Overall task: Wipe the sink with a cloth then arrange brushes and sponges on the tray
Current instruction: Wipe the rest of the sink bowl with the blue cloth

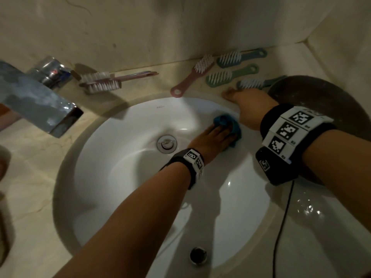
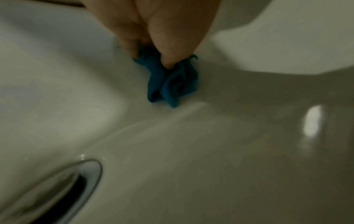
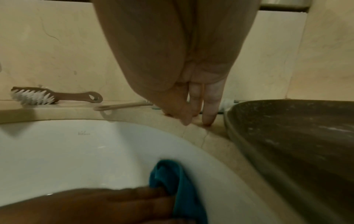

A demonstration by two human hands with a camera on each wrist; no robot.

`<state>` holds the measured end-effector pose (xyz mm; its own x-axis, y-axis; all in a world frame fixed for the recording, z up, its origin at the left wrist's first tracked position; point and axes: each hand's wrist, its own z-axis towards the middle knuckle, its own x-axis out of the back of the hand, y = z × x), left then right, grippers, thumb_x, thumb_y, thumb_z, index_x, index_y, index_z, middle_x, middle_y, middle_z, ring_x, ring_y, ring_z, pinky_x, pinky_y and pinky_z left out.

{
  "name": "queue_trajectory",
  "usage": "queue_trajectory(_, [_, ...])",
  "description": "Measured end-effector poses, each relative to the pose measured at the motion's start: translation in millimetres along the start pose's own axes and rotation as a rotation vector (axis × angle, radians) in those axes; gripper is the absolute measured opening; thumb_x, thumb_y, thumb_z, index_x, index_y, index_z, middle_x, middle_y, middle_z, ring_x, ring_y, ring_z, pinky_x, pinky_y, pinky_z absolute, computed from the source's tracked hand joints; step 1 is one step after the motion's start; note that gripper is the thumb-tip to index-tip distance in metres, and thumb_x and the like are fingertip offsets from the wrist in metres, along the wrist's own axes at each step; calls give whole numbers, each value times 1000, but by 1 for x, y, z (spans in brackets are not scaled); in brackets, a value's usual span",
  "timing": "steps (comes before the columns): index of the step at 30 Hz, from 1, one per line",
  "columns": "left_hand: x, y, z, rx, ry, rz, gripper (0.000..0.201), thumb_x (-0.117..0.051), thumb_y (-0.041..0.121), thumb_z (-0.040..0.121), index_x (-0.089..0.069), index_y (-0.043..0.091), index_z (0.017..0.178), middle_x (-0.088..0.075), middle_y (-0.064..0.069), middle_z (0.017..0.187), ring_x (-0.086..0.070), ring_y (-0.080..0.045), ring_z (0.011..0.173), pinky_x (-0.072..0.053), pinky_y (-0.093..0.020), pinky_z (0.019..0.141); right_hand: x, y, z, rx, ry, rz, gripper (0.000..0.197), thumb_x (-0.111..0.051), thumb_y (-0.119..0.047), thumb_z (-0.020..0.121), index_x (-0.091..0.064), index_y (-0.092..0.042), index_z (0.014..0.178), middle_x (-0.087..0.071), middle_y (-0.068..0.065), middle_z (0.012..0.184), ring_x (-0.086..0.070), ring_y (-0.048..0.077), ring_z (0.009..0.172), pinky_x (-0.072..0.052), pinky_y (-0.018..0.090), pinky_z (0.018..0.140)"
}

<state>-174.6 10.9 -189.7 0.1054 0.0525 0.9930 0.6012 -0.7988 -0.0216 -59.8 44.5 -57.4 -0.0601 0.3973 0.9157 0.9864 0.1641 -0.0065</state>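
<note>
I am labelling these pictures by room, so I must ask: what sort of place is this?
Most likely a bathroom or washroom: a white sink set in a stone counter, a metal tap over it, and cleaning brushes along the wall.

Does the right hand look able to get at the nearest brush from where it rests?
Probably yes: the right hand rests open on the counter, fingertips just short of the nearest brush, nothing between them.
</note>
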Motion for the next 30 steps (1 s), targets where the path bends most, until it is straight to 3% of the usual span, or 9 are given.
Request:
queue_trajectory(3, [1,9,-12,30,-199,-228,60,-33,9,100,-4,15,152,-4,-7,160,-9,-25,148,-7,-34,119,3,5,-6,-15,-33,36,62,-48,2,89,-31,-12,146,-37,13,150,-36,31,137,-28,35,115])
queue_trajectory(7, [1,23,-10,238,-98,-712,63,-39,13,99,-6,20,152,0,-2,161,-8,-22,148,-8,-31,119,0,12,-6,-7,-42,63,60,-47,2,88,-33,-11,145,-38,12,150,-35,30,138,-27,36,116])
queue_trajectory(10, [-1,16,-11,582,-24,-917,60,-43,40,96,-23,23,149,-26,-6,156,-32,-25,140,-22,-36,119,0,13,-4,9,-38,49,60,-47,2,88,-34,-11,145,-39,11,149,-35,29,138,-27,37,116])
queue_trajectory(13, [-5,6,-13,852,59,-1099,61,-39,15,99,-9,21,152,-25,-15,154,-38,-31,137,-31,-38,115,1,14,-2,17,-34,15,62,-47,2,87,-33,-12,146,-38,11,150,-36,31,137,-28,38,116])
queue_trajectory(16, [1,11,-5,899,198,-1281,61,-40,12,98,-11,22,151,-34,-16,150,-45,-31,130,-38,-38,109,2,14,-1,20,-35,-7,62,-48,3,86,-35,-12,144,-43,13,146,-40,33,134,-34,42,112])
queue_trajectory(18, [17,20,9,972,306,-1358,56,-53,36,93,-36,17,143,-54,-14,134,-58,-28,112,-46,-34,97,1,13,-2,21,-28,-21,60,-50,1,85,-39,-10,142,-46,14,144,-42,33,132,-36,43,111])
queue_trajectory(23, [23,41,16,668,421,-1178,55,-50,56,88,-49,27,135,-60,-2,127,-57,-19,116,-42,-37,107,0,12,-4,41,-4,-30,49,-52,-2,85,-50,-5,134,-51,16,138,-47,34,127,-40,45,107])
queue_trajectory(27, [1,24,7,457,158,-932,63,-49,0,91,-28,18,148,-37,-11,150,-35,-25,138,-23,-38,117,1,10,-4,43,-46,-46,62,-53,-2,84,-36,-9,144,-45,14,143,-45,33,130,-41,43,107])
queue_trajectory(30, [-2,1,1,356,220,-669,50,-56,6,90,-48,16,138,-52,-10,138,-48,-27,127,-36,-41,110,1,10,-4,22,-52,-54,61,-53,-1,84,-37,-8,143,-46,15,143,-45,35,129,-41,44,106])
